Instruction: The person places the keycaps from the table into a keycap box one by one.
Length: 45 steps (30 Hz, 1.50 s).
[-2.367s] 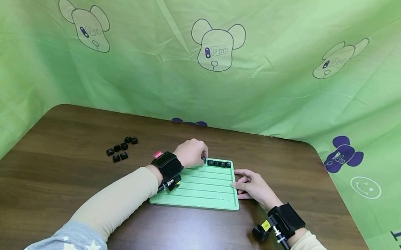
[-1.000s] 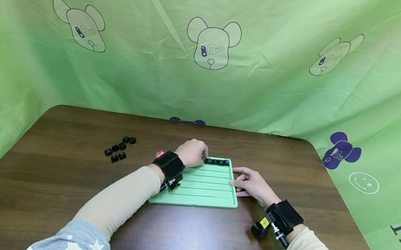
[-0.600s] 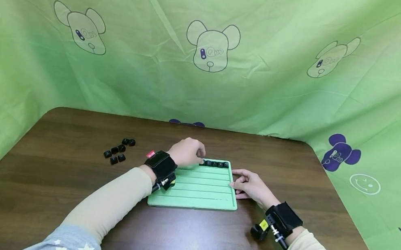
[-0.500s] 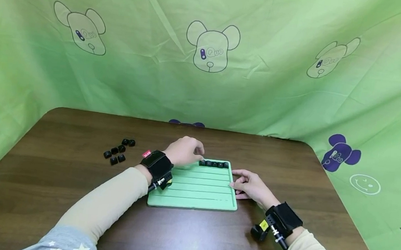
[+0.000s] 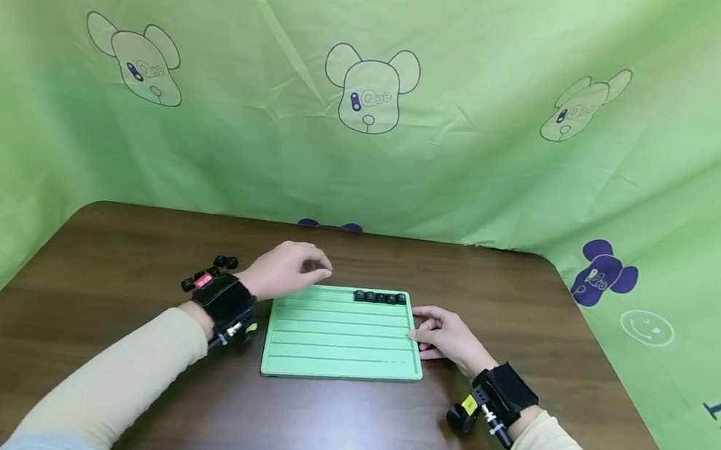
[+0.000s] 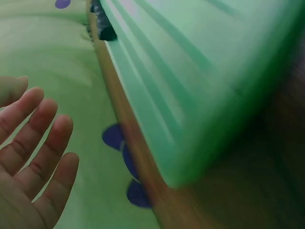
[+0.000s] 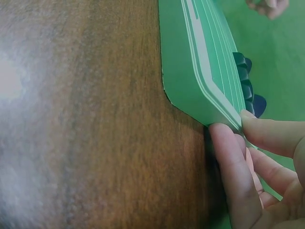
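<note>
A light green ridged tray (image 5: 342, 340) lies on the table. Several small black keycaps (image 5: 381, 297) stand side by side in its far groove, at the right end. My left hand (image 5: 286, 270) is above the tray's far left corner; in the left wrist view its fingers (image 6: 47, 143) are nearly straight, with nothing held. At the tray's right edge, my right hand (image 5: 451, 335) pinches the rim, thumb on top and fingers against the side, as the right wrist view shows. Loose black keycaps (image 5: 226, 261) lie left of the tray, partly hidden behind my left wrist.
The brown wooden table (image 5: 339, 428) has a rounded far edge, with a green printed curtain (image 5: 365, 181) hanging behind and at both sides. Black wrist straps with cameras (image 5: 223, 304) sit on both forearms; the right wrist's camera (image 5: 460, 417) is low over the table.
My left hand has let go of a keycap at the left end of the row and moved left, off the row. My right hand stays at the tray's edge.
</note>
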Tool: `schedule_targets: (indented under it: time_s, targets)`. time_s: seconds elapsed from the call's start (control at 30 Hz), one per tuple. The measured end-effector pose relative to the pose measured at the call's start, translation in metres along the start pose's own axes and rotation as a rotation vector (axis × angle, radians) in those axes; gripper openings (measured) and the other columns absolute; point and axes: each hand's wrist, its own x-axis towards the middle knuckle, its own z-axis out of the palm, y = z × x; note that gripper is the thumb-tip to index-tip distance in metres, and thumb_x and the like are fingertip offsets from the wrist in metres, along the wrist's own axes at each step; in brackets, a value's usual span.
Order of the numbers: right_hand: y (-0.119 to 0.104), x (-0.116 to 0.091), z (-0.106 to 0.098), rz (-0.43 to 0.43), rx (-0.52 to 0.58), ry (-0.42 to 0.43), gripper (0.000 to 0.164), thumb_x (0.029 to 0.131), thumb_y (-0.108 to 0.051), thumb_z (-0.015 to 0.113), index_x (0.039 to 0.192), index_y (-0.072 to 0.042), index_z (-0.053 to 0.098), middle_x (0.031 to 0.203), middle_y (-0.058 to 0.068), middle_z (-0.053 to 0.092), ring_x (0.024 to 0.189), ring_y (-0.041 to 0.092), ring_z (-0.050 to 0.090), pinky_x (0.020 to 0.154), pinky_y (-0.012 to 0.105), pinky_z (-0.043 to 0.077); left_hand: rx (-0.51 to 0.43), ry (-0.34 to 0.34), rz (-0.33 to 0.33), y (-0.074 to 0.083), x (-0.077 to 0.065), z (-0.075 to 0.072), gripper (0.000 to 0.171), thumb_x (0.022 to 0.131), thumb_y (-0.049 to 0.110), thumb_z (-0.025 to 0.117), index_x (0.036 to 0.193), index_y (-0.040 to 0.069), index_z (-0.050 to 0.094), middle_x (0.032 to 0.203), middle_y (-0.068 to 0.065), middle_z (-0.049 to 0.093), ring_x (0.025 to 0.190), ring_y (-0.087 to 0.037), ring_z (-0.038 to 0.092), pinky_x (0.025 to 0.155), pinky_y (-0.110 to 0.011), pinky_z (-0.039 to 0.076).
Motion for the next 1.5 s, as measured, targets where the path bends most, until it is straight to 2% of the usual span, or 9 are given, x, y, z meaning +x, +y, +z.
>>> schedule_targets:
  time_s: [0.13,0.33,0.6,0.73,0.83,1.03,1.23,1.5]
  targets:
    - [-0.002,0.002,0.0,-0.004,-0.014,-0.006,0.053,0.095,-0.001,0.071,0.143,0.006,0.051,0.091,0.01,0.059,0.072,0.017,0.063,0.063,0.03,0.059,0.004,0.005,-0.014,-0.013,-0.02,-0.01,0.018,0.103,0.019,0.065,0.112,0.009,0.076,0.101,0.003,0.07,0.091,-0.013,0.062,0.082,-0.035,0.052]
    - [-0.002,0.003,-0.001,0.007,-0.022,-0.005,0.053,0.095,-0.001,0.071,0.144,0.004,0.052,0.091,0.01,0.059,0.072,0.016,0.062,0.063,0.03,0.059,-0.002,0.048,-0.031,-0.03,-0.043,-0.024,0.02,0.103,0.018,0.065,0.116,0.008,0.076,0.106,0.002,0.072,0.095,-0.015,0.064,0.084,-0.038,0.052]
    - [-0.001,0.002,-0.001,0.015,-0.017,0.001,0.054,0.095,0.0,0.07,0.144,0.005,0.051,0.092,0.01,0.058,0.074,0.016,0.062,0.064,0.03,0.059,0.017,0.092,-0.025,-0.048,-0.06,-0.05,0.021,0.102,0.012,0.064,0.12,0.006,0.075,0.116,-0.006,0.072,0.1,-0.02,0.065,0.086,-0.044,0.053]
    - [-0.001,0.002,-0.002,0.016,-0.016,-0.007,0.054,0.095,-0.001,0.07,0.145,0.005,0.05,0.093,0.01,0.059,0.075,0.016,0.063,0.064,0.031,0.059,0.024,0.078,-0.05,-0.06,-0.068,-0.065,0.021,0.102,0.009,0.063,0.118,0.004,0.075,0.116,-0.009,0.072,0.105,-0.026,0.065,0.09,-0.049,0.052]
    - [-0.001,0.001,-0.003,0.014,-0.015,-0.012,0.054,0.096,-0.001,0.07,0.145,0.005,0.049,0.093,0.011,0.059,0.075,0.016,0.064,0.065,0.031,0.059,0.037,0.051,-0.08,-0.068,-0.076,-0.071,0.019,0.101,0.01,0.065,0.116,0.005,0.076,0.112,-0.006,0.072,0.102,-0.025,0.065,0.088,-0.047,0.052]
    - [-0.004,0.002,-0.004,0.019,-0.016,-0.011,0.054,0.095,-0.002,0.071,0.145,0.005,0.05,0.093,0.011,0.059,0.074,0.017,0.063,0.064,0.031,0.059,0.103,-0.046,-0.101,-0.081,-0.093,-0.071,0.015,0.093,0.012,0.076,0.107,0.012,0.079,0.105,0.002,0.068,0.081,-0.014,0.058,0.073,-0.034,0.05]
    - [-0.004,0.003,-0.002,0.013,-0.016,-0.022,0.055,0.095,-0.002,0.071,0.146,0.006,0.049,0.093,0.01,0.059,0.075,0.016,0.063,0.065,0.031,0.06,0.138,-0.106,-0.1,-0.087,-0.103,-0.067,0.019,0.085,0.007,0.082,0.103,0.015,0.079,0.105,0.001,0.067,0.087,-0.016,0.06,0.075,-0.036,0.052]
    - [-0.003,0.002,-0.002,0.012,-0.029,-0.008,0.054,0.096,-0.002,0.07,0.146,0.005,0.049,0.094,0.011,0.059,0.075,0.018,0.061,0.065,0.031,0.059,0.129,-0.126,-0.112,-0.091,-0.1,-0.061,0.026,0.083,-0.009,0.076,0.105,0.006,0.078,0.11,-0.009,0.069,0.09,-0.023,0.064,0.078,-0.04,0.054]
